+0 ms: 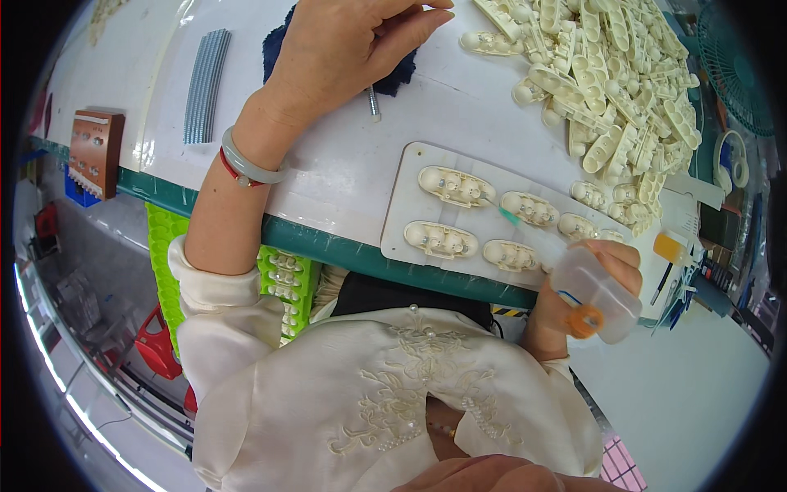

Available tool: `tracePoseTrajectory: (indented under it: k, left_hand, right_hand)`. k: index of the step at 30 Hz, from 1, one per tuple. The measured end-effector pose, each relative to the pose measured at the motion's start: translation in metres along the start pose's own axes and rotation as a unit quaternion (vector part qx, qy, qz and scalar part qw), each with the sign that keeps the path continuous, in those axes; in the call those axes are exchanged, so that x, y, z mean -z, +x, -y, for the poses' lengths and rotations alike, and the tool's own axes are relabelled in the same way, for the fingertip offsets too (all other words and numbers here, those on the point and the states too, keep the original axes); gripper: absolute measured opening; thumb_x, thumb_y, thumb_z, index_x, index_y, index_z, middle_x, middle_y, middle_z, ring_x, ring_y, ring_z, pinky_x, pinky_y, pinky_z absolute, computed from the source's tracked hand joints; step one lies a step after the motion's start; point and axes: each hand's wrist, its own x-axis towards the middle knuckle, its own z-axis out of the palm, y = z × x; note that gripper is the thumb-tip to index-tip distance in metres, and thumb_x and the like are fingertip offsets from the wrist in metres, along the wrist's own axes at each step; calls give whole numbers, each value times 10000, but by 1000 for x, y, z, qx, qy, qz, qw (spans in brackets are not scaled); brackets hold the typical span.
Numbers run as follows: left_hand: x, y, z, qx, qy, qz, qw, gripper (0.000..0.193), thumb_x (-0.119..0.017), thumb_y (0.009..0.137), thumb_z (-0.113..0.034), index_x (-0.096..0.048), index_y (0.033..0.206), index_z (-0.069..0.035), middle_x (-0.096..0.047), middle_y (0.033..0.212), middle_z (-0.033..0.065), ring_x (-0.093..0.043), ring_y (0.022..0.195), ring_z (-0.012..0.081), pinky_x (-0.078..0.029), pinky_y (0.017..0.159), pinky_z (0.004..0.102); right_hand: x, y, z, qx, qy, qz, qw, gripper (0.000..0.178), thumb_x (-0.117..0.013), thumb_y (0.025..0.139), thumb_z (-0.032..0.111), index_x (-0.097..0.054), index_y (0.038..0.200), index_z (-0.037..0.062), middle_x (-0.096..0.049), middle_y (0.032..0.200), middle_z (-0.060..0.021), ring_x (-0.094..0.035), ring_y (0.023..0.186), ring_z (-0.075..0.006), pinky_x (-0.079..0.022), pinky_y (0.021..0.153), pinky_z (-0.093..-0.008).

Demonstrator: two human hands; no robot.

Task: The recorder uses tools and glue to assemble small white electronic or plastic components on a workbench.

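My right hand (616, 264) is wrapped around a clear plastic squeeze bottle (594, 287). Its green-based needle tip points left, close to the right end of an oblong cream plastic casing (456, 187). That casing sits in a white fixture board (402, 197) with other casings (529, 210) in two rows; small white and metallic bits lie inside them. At the top edge, my left hand (348, 45) is above a dark blue cloth (402, 78), its fingers curled together and partly cut off by the frame. Whatever is between them is hidden. A metal screw-like rod (374, 105) lies below that hand.
A large heap of cream casings (607, 82) covers the far right. Threaded metal rods (206, 86) lie together at left, near a copper-coloured block (96, 153). Green trays (283, 283) are below the table edge. A green fan (738, 66) and tape roll (731, 160) stand right.
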Motion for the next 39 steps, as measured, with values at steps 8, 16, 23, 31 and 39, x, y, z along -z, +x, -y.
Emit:
tracePoseTrajectory:
  k: [8, 16, 23, 31, 39]
  left_hand:
    - [12, 9, -36, 245, 242, 211, 915, 139, -652, 796, -74, -661, 927, -28, -661, 784, 29, -615, 682, 80, -477, 608, 180]
    - [10, 8, -36, 302, 238, 221, 896, 154, -624, 816, -57, -650, 963, -19, -661, 803, 33, -619, 721, 78, -479, 646, 168]
    - [12, 8, -34, 298, 246, 224, 894, 155, -618, 822, -61, -649, 970, -25, -660, 838, 41, -624, 745, 84, -482, 669, 171]
    - [12, 7, -31, 279, 275, 196, 899, 140, -624, 818, -55, -647, 951, -15, -650, 839, 35, -597, 728, 83, -464, 668, 175]
    - [14, 4, -29, 271, 275, 202, 900, 132, -628, 814, -48, -651, 939, -14, -647, 845, 31, -590, 739, 76, -461, 672, 174]
  right_hand:
    - [20, -12, -14, 8, -30, -162, 986, 396, -475, 803, 369, -474, 854, -24, -493, 781, -136, -497, 664, -192, -454, 515, -263]
    - [29, -17, -19, -12, -36, -51, 998, 319, -616, 753, 209, -453, 941, 10, -485, 877, -138, -511, 681, -181, -470, 545, -242]
    - [32, -18, -32, 40, 29, -135, 990, 353, -550, 809, 307, -445, 899, -18, -481, 816, -140, -505, 672, -196, -468, 482, -257]
    - [48, -28, -37, 19, -35, -67, 997, 358, -575, 804, 312, -447, 899, -8, -488, 818, -143, -517, 687, -195, -470, 498, -248]
    - [56, -24, -32, -1, -40, -13, 999, 301, -576, 795, 251, -450, 924, 9, -490, 872, -138, -519, 735, -184, -479, 545, -267]
